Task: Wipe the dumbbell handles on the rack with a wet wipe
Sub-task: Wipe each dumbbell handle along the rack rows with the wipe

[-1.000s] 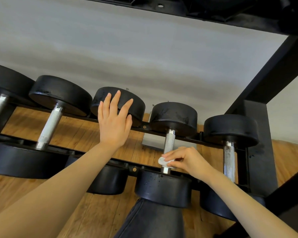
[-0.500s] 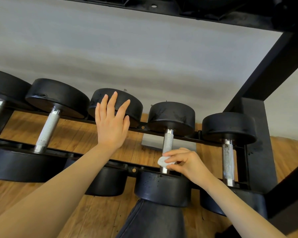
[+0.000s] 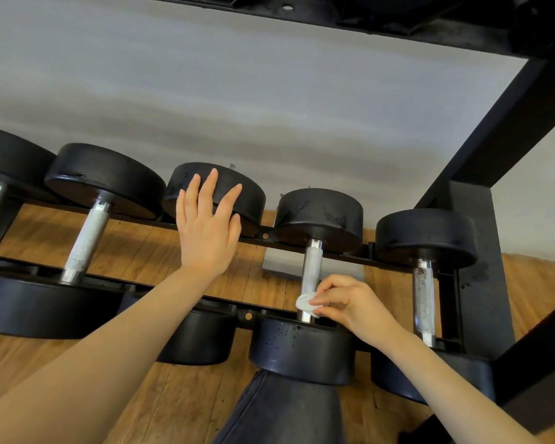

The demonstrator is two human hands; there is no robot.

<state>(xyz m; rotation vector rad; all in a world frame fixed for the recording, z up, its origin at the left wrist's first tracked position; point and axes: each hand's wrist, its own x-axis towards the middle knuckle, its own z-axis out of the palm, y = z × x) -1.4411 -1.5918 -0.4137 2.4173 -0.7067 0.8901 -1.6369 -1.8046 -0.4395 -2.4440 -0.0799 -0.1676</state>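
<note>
Several black dumbbells with knurled metal handles lie side by side on a black rack. My right hand pinches a small folded white wet wipe against the lower end of one dumbbell handle, just above its near weight head. My left hand lies flat with straight fingers on the far head of the dumbbell to the left, and covers that dumbbell's handle. More handles show at the left and right.
A black rack upright stands at the right, with a diagonal brace and an upper shelf overhead. A grey wall is behind, wooden floor below. My dark-trousered knee is under the rack's front.
My right hand with the wipe has slid slightly down the handle toward the near weight head. My left hand stays flat on the neighbouring dumbbell. The view has shifted a little.
</note>
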